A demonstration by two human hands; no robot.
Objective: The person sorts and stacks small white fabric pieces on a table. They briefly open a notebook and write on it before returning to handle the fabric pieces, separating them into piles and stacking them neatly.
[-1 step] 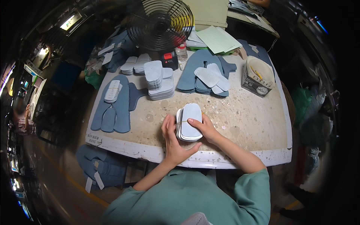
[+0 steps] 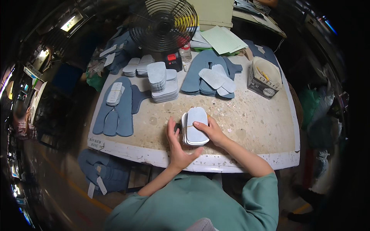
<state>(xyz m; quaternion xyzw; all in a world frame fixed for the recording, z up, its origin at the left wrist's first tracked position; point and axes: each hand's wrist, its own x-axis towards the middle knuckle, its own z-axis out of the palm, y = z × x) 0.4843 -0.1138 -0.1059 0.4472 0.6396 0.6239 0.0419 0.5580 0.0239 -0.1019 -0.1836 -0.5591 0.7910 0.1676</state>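
My right hand (image 2: 211,131) grips a stack of pale, rounded, tongue-shaped cut pieces (image 2: 197,134), its thumb pressed on the top piece. Across the left part of the stack runs a thin yellowish band (image 2: 189,126). My left hand (image 2: 178,148) is open beside the stack's left side, thumb stretched out below the stack's near edge. Between its fingers and the stack shows a small dark patch (image 2: 177,128), too unclear to name. The stack is above the near middle of the worn table (image 2: 246,133).
Piles of pale pieces (image 2: 165,92) stand behind my hands. Blue-grey cut pieces (image 2: 123,115) lie at left, more blue-grey pieces (image 2: 196,77) at the back middle. A black fan (image 2: 163,27), a clear bottle (image 2: 185,54) and a box (image 2: 264,79) with yellow sticks stand further off.
My left fingers have straightened and moved slightly away from the stack, and the dark patch shows beside them. My right hand keeps its hold.
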